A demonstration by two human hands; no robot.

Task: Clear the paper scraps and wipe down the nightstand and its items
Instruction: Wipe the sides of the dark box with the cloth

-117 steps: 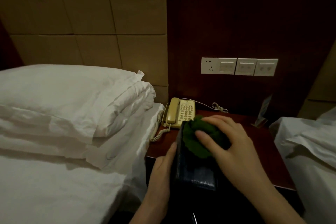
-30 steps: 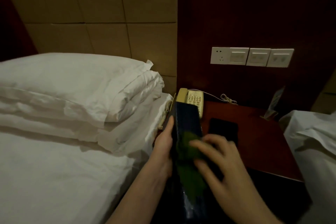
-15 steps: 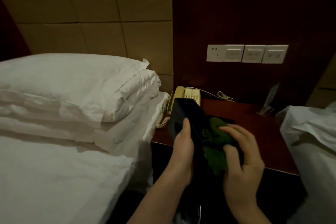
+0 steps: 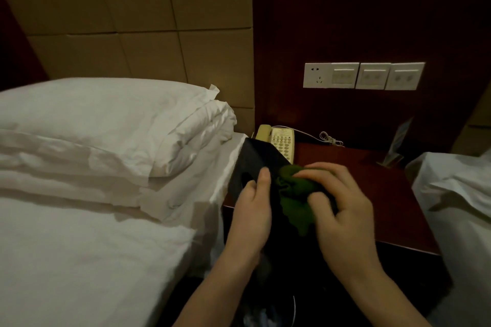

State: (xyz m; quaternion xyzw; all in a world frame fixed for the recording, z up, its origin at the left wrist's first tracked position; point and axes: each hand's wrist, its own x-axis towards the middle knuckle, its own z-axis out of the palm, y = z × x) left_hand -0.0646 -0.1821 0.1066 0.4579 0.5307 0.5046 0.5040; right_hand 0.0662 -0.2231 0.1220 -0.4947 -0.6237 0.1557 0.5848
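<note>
My left hand (image 4: 251, 218) grips a dark box (image 4: 249, 164), a tissue box with an oval opening on its left face, tilted above the front left of the dark red nightstand (image 4: 372, 188). My right hand (image 4: 342, 210) holds a crumpled green cloth (image 4: 295, 199) against the box's right side. A beige telephone (image 4: 281, 142) sits at the nightstand's back left corner, partly hidden behind the box.
A white bed with stacked pillows (image 4: 106, 135) fills the left. Another white-covered bed (image 4: 457, 204) borders the nightstand on the right. A clear card stand (image 4: 396, 146) is at the back right. Wall switches and a socket (image 4: 364, 75) hang above. A bin with scraps (image 4: 268, 313) shows below.
The box has been turned from lying flat under the cloth to a tilted, upright hold. My right hand with the cloth has shifted from the top face to its right side.
</note>
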